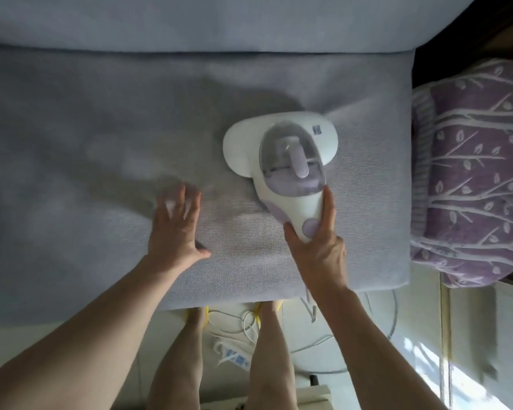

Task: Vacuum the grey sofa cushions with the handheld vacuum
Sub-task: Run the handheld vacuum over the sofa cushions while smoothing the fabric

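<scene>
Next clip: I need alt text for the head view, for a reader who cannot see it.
Seen from above, a person's right hand grips the handle of a white and lilac handheld vacuum resting on a grey sofa cushion, while the left hand lies flat on the cushion beside it. A purple branch-patterned throw sits to the right; a power strip and cables lie on the floor.

Open grey seat cushion (71, 143) lies upper left of my hands; the purple patterned blanket (471, 173), apparently folded, blocks the frame's right edge.
</scene>
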